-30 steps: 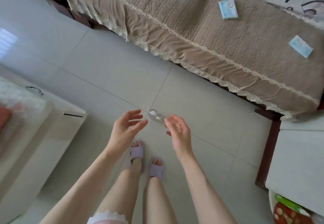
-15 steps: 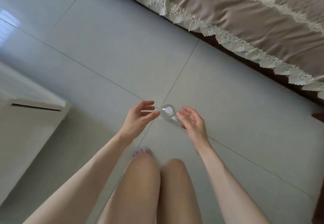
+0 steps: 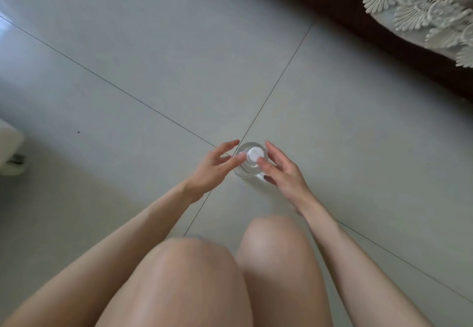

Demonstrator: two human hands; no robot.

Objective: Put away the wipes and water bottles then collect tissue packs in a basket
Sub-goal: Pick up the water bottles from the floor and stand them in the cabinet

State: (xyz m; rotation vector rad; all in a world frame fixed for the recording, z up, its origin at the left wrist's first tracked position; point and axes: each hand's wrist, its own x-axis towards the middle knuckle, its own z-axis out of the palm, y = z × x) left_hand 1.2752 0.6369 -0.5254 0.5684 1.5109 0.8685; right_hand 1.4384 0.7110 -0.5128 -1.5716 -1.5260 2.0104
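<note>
Standing water bottle (image 3: 252,154) sits between left grip (image 3: 210,170) and right grip (image 3: 286,173).

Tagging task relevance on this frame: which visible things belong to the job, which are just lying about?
Job: water bottle, left hand, right hand, both at the bottle.
Lying about: lace-trimmed cover, white furniture corner, tiled floor.

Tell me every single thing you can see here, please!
water bottle: one, clear with a white cap, upright between the hands
floor: grey tiles, dark joint lines
lace-edged cover: one, beige, top right corner
dark base: one, brown, under the cover
white furniture: one, left edge
knees: two, bare, bottom
left hand: fingertips touching the bottle
right hand: fingertips touching the bottle
</note>
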